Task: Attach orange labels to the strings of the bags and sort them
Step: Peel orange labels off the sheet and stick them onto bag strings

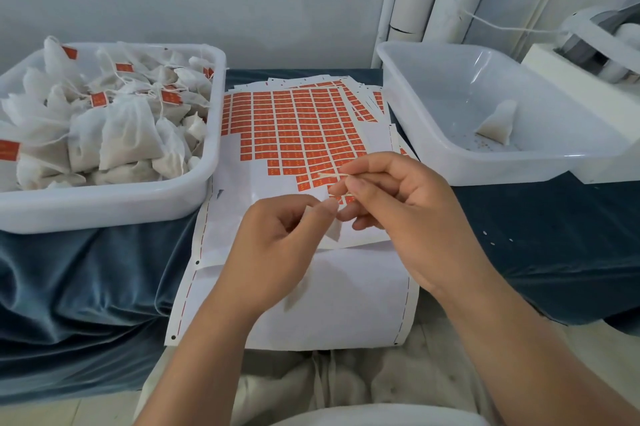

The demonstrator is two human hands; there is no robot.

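Right now the left hand [273, 238] pinches a small white bag [334, 232] just above the label sheet [239, 183]. The right hand [398, 197] pinches the string [332, 175] by its end. Hold the string taut and straight, lay its tip across one orange label, then fold the label squarely over it.

The left tub [104, 207] and right tub [433, 103] are smooth, glossy white plastic. The bags [128, 134] are thin matt cloth, the label sheet [242, 190] smooth paper, the bench cover [86, 280] velvety blue cloth.
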